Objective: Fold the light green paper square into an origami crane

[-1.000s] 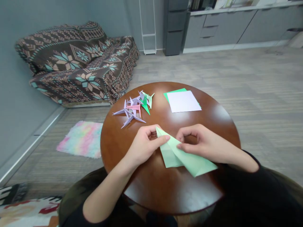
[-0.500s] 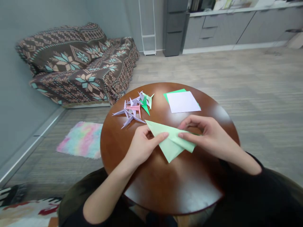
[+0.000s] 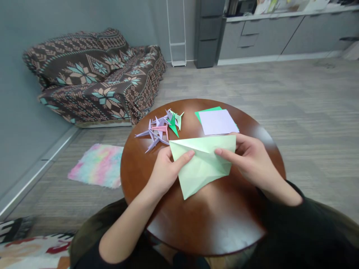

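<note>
A pale green sheet of origami paper (image 3: 206, 160), creased and mostly opened out, is held up over the round table between both hands. My left hand (image 3: 168, 168) grips its left side, thumb on the near face and fingers behind. At the right side, my right hand (image 3: 248, 157) pinches the sheet the same way, its fingers partly hidden behind the paper. Beyond the left hand lies a cluster of folded paper cranes (image 3: 159, 129) in purple, pink and green. Behind the right hand rests a stack of square paper (image 3: 217, 122), lilac on top with green edges showing.
The round brown wooden table (image 3: 202, 228) stands right before me. A sofa (image 3: 103, 78) under a patterned cover is at the far left, with a pastel fluffy rug (image 3: 98, 164) on the floor. Grey kitchen cabinets (image 3: 260, 39) line the back right.
The pale green paper has gone from a folded, pointed shape to a wider, opened sheet. My right hand has shifted slightly, lifting the paper's right side.
</note>
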Available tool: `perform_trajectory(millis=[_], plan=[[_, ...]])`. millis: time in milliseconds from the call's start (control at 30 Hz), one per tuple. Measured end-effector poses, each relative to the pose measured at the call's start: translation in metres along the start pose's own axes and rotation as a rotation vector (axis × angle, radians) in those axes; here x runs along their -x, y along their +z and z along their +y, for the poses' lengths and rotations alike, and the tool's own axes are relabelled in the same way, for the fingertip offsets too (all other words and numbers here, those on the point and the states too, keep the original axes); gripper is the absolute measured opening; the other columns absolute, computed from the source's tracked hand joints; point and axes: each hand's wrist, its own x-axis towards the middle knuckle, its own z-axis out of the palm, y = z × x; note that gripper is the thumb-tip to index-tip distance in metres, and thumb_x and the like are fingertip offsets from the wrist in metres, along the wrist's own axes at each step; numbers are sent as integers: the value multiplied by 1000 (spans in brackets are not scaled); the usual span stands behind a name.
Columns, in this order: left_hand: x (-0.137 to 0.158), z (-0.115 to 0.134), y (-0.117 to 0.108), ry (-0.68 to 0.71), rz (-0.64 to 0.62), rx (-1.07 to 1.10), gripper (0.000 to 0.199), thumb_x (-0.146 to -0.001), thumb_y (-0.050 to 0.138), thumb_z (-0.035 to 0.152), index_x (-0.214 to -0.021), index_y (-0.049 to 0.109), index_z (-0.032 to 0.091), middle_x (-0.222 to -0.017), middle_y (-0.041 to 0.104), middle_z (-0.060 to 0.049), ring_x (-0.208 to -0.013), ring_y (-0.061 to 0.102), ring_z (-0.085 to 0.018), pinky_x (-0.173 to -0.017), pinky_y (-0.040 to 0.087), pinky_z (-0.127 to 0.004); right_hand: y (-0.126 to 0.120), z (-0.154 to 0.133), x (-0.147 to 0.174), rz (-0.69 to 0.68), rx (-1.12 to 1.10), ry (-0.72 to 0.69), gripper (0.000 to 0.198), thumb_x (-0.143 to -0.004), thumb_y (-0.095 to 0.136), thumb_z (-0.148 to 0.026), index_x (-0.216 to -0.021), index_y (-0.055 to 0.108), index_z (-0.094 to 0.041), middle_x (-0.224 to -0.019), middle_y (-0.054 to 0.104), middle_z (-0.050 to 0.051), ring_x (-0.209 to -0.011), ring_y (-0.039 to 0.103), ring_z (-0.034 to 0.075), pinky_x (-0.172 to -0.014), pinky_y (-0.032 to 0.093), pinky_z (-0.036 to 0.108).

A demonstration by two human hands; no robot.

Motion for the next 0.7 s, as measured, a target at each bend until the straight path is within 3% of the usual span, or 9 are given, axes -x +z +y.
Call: perform_trajectory(millis=[133, 367, 567, 700], plan=[[0, -1, -2, -40, -14, 38, 30, -79, 78, 42, -88, 76, 14, -92, 79, -10, -69, 70, -19, -60, 55, -26, -2, 6, -3, 31, -136, 96, 21, -83, 78, -36, -94, 70, -20, -79, 76, 3, -65, 69, 21, -55, 54, 29], [-2, -6, -1, 14, -23, 106, 25, -80, 78, 36, -93, 79, 14, -96, 80, -10, -80, 74, -23, -75, 59, -31, -4, 11, -6, 13, -235, 127, 23, -81, 80, -36, -96, 74, -20, -81, 78, 3, -63, 70, 18, -55, 55, 26], [-5, -10, 0, -1, 70, 165, 28, -79, 79, 39, -94, 77, 15, -92, 80, -10, -72, 74, -23, -65, 59, -31, -6, 9, -6, -58, -291, 176, 29, -82, 80, -37, -104, 74, -20, -87, 80, 5, -70, 75, 21, -60, 58, 27], [-7, -10, 1, 74, 152, 241, 30, -78, 81, 35, -101, 75, 16, -98, 79, -9, -79, 74, -22, -71, 60, -31, -4, 10, -7, -149, -262, 189, 39, -77, 83, -33, -113, 71, -21, -93, 80, 5, -80, 76, 24, -67, 61, 32]])
